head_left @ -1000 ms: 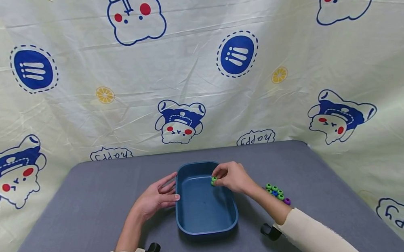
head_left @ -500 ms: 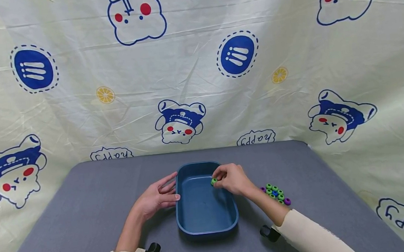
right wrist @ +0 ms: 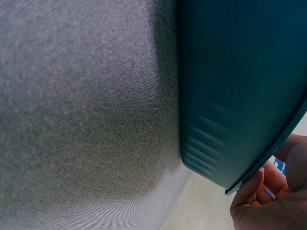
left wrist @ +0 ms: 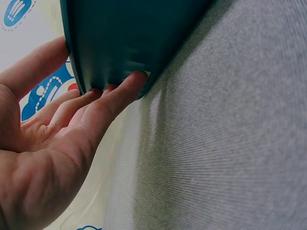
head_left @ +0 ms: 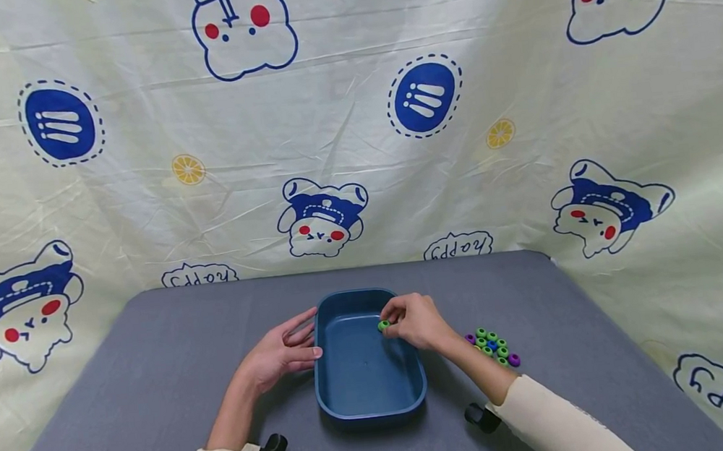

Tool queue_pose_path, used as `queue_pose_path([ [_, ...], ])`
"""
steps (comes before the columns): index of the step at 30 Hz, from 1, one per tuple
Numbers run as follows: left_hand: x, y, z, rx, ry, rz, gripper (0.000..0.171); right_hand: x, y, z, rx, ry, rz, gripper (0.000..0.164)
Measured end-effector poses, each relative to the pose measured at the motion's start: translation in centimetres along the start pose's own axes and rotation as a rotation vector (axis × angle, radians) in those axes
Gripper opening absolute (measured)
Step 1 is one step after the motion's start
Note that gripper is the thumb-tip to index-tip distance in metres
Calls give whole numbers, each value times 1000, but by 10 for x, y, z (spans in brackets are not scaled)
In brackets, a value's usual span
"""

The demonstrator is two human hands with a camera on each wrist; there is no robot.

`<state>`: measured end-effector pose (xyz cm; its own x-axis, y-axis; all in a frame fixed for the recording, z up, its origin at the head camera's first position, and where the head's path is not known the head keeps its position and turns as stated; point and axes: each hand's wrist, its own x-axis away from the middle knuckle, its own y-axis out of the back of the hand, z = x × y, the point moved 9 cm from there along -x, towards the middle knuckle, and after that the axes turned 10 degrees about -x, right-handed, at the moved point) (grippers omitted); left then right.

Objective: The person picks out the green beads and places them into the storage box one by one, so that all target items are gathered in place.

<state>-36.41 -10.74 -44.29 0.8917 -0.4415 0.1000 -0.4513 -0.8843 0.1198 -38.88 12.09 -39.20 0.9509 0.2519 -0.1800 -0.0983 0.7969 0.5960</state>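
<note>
A blue rectangular tray (head_left: pixel 373 412) stands on the grey table, its inner floor in plain sight. Against its left wall lie the straight fingers of my left hand (head_left: pixel 277 357), thumb at the rim; in the left wrist view the fingertips (left wrist: pixel 139 79) touch the outer wall. My right hand (head_left: pixel 418 320) reaches over the right rim and pinches a green bead (head_left: pixel 383 325) between thumb and forefinger, above the tray's inside. From the right wrist, that hand (right wrist: pixel 271 191) shows at the rim's far corner, with the bead hidden.
To the right of the tray, partly behind my right forearm, lies a cluster of green beads (head_left: pixel 492 336) with blue and purple ones (head_left: pixel 514 360) among them. A printed cloth (head_left: pixel 350 110) hangs behind the table's far edge.
My right hand has shifted slightly down and toward me, still pinching green at the tray. More of the bead cluster shows beside the forearm. The left hand and tray have not moved.
</note>
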Motion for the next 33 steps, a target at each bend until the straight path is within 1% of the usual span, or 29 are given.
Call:
queue_pose_path([
  [33,1,0,0,-2,7,-7,80,-1,-2,-3,10,-10,9,12],
])
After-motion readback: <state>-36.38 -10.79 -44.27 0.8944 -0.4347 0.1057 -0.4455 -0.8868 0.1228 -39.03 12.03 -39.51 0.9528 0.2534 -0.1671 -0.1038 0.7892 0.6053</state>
